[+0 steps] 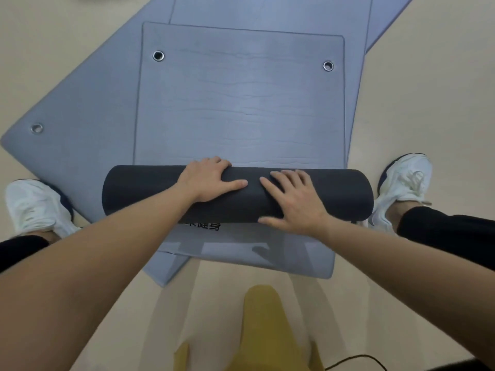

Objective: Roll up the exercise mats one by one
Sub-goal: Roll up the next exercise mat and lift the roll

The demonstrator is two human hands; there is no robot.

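A grey-blue exercise mat (241,103) lies flat in front of me, its near part wound into a thick dark roll (139,192) that lies crosswise between my feet. My left hand (211,180) rests palm down on the roll's middle, fingers curled over its far side. My right hand (294,199) presses flat on the roll just right of centre, fingers spread. Two metal eyelets (158,55) mark the mat's far end. Beneath it lie more grey-blue mats: one angled to the left (80,108) and one stretching away (267,9).
My white shoes stand on either side of the roll, left (37,207) and right (401,183). Under the roll another mat's near end (241,253) shows black printed characters. Beige floor (428,103) surrounds the mats. A black cable (356,360) lies at the bottom right.
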